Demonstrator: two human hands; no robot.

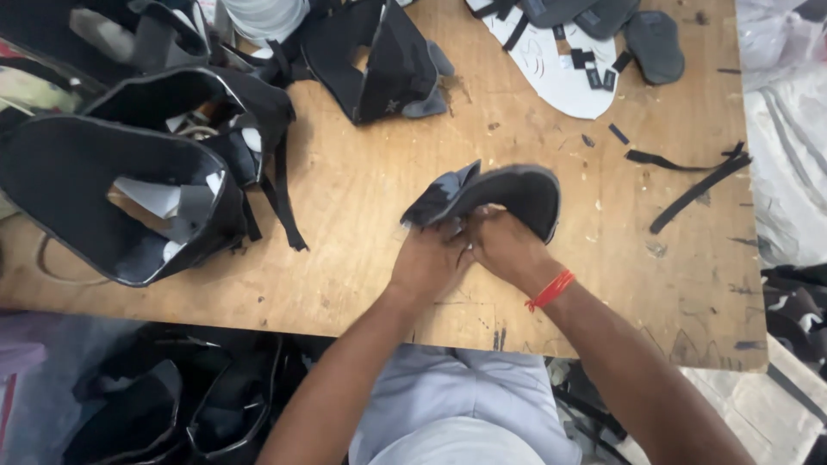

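Both my hands meet over the middle of the wooden table and grip one black and grey shoe-upper piece. My left hand pinches its near left edge, where a folded grey flap sticks out. My right hand, with a red thread band on the wrist, holds the underside of the curved black part. The piece is lifted slightly and bent into an arc. My fingertips are hidden under the material.
Large black bag-like pieces are heaped at the left. Another black piece lies at the back centre. White and dark sole cut-outs lie at the back right, with black strips to the right. More black pieces sit below the table edge.
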